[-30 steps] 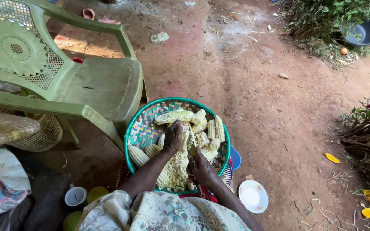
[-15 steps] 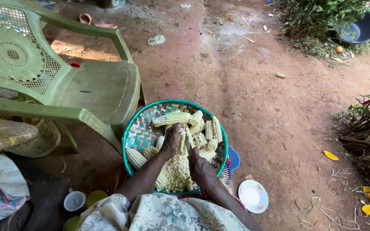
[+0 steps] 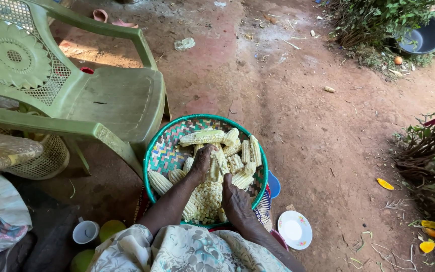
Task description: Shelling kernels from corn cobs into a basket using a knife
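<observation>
Maize cobs (image 3: pixel 208 136) fill the woven basket (image 3: pixel 164 151); left hand (image 3: pixel 201 162) clasps one pointing away, right hand (image 3: pixel 234 200) presses loose kernels (image 3: pixel 206 198).

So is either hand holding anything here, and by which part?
Cannot tell: both the left hand and right hand rest among corn cobs in the basket.
</observation>
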